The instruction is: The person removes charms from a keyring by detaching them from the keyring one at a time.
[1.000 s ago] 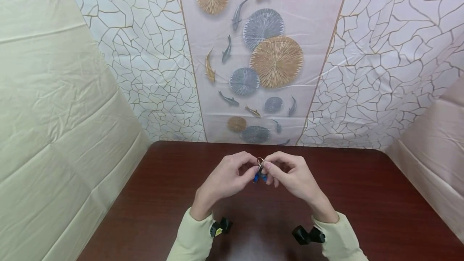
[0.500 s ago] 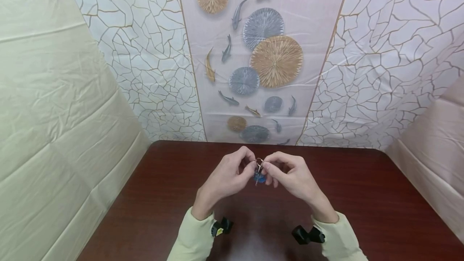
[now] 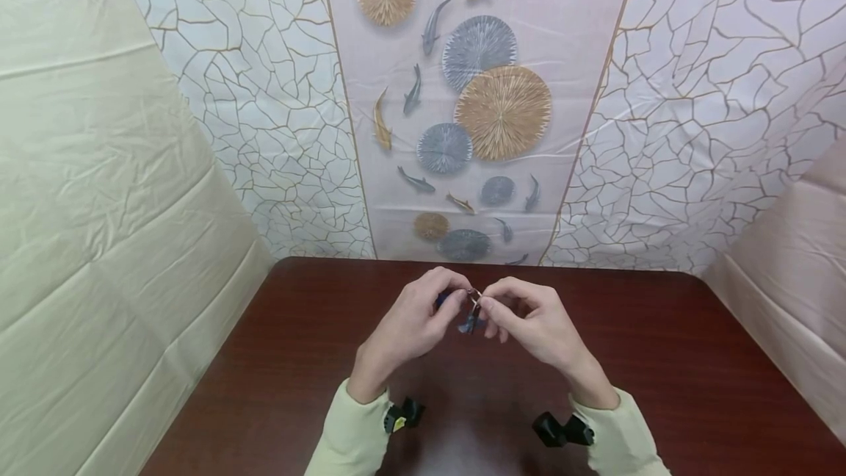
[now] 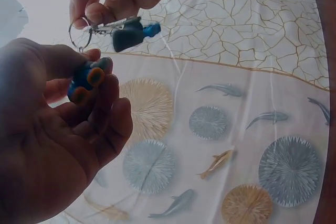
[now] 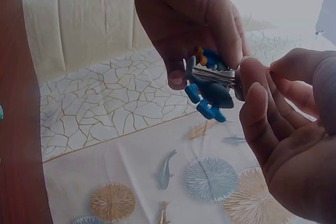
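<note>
In the head view my left hand (image 3: 413,318) and right hand (image 3: 532,322) meet above the table, with a metal key ring (image 3: 474,295) between their fingertips. My right thumb and fingers pinch the ring (image 4: 80,31). The left fingers and thumb grip a small blue charm (image 4: 83,83) with round orange parts, linked to the ring's lower side. Also on the ring hang a flat silver key-like piece (image 5: 212,75) and a dark teal piece (image 4: 128,38) with bright blue bits (image 5: 203,103). Part of the charm is hidden by the left fingers.
A dark red-brown wooden table (image 3: 661,358) lies under both hands. Patterned cloth (image 3: 264,94) with fish and round motifs hangs behind it. Pale fabric (image 3: 99,204) stands at the left side, and pinkish fabric (image 3: 786,248) at the right.
The blue charm has turned up into my left fingers, while the other pieces stay hanging. The ring has tilted between the hands. My right hand has barely moved.
</note>
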### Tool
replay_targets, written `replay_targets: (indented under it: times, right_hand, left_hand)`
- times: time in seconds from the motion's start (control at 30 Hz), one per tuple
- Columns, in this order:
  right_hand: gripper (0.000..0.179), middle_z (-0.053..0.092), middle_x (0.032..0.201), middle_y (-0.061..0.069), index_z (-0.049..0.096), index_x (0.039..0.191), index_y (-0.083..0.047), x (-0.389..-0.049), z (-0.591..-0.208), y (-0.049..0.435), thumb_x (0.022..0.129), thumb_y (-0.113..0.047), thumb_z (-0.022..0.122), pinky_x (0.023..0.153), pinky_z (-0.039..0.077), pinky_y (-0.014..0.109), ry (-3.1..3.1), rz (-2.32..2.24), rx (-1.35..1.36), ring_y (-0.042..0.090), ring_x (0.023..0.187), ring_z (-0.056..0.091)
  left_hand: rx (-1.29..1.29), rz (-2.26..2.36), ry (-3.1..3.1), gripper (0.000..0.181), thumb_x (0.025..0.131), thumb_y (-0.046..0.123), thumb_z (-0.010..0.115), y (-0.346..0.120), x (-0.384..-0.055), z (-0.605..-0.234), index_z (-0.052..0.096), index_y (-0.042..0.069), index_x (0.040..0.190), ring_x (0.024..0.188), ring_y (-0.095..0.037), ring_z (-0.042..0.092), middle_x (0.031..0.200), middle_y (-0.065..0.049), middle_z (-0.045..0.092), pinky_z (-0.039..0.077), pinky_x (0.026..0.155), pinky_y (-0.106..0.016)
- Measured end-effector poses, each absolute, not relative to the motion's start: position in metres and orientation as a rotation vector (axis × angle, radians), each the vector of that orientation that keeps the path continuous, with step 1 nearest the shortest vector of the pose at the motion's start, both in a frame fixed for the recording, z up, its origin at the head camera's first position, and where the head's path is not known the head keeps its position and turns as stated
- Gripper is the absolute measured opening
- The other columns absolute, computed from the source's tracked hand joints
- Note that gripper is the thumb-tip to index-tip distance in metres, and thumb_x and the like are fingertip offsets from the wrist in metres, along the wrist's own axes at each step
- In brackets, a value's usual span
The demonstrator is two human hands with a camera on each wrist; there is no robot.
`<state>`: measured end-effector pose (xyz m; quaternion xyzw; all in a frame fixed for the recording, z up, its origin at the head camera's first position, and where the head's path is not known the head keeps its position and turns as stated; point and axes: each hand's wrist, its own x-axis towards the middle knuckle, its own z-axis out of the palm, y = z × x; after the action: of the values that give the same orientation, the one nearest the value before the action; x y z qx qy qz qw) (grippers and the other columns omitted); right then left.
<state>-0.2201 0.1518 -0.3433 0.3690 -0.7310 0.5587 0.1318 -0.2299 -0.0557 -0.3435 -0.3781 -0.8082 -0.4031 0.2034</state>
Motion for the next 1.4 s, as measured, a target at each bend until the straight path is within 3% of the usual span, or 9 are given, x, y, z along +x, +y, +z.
replay_targets:
  times: [0.43,0.9,1.4]
  right_hand:
    - [0.018,0.063,0.071,0.002,0.066,0.094,-0.007,-0.216,-0.344,0.151,0.089,0.01,0.061,0.047,0.05,0.026,-2.072,1.594,1.179,0.013,0.053,0.06]
    - [0.028,0.061,0.074,0.009,0.066,0.092,-0.002,-0.218,-0.346,0.147,0.079,0.023,0.061,0.047,0.049,0.021,-1.813,1.522,1.317,0.009,0.058,0.061]
    - [0.023,0.06,0.075,0.005,0.066,0.086,0.001,-0.201,-0.323,0.136,0.076,0.021,0.064,0.054,0.049,0.015,-1.713,1.31,1.261,0.004,0.068,0.055]
  left_hand:
    - [-1.083,-1.306,-2.295,0.006,0.102,0.017,0.052,-0.062,-0.22,-0.335,0.056,0.013,0.099,0.074,-0.005,0.054,0.086,0.004,0.059,0.049,0.067,-0.023]
    - [-1.046,-1.388,-2.278,0.004,0.1,0.016,0.055,-0.057,-0.211,-0.332,0.054,0.013,0.098,0.07,-0.007,0.053,0.084,0.003,0.059,0.049,0.064,-0.022]
    - [-0.958,-1.437,-2.334,0.01,0.099,0.021,0.059,-0.059,-0.211,-0.329,0.068,0.018,0.101,0.067,-0.004,0.055,0.087,0.005,0.069,0.045,0.058,-0.021]
